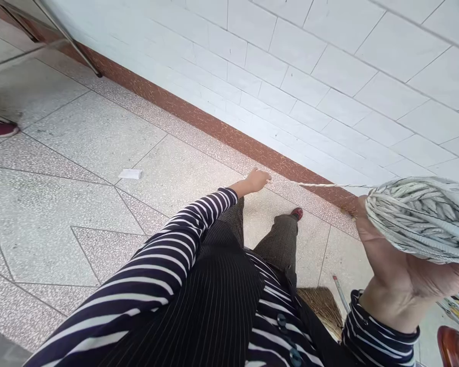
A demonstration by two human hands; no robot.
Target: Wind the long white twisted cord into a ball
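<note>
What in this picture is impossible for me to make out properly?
All in the head view:
- Right hand's fingertips: hidden by the ball of cord.
- The ball's far side: cut off by the right edge.
- How the left hand grips the cord strand: too small.
- Any writing on the white slip: too small.
- Rest of the maroon shoe: cut off by the left edge.
</note>
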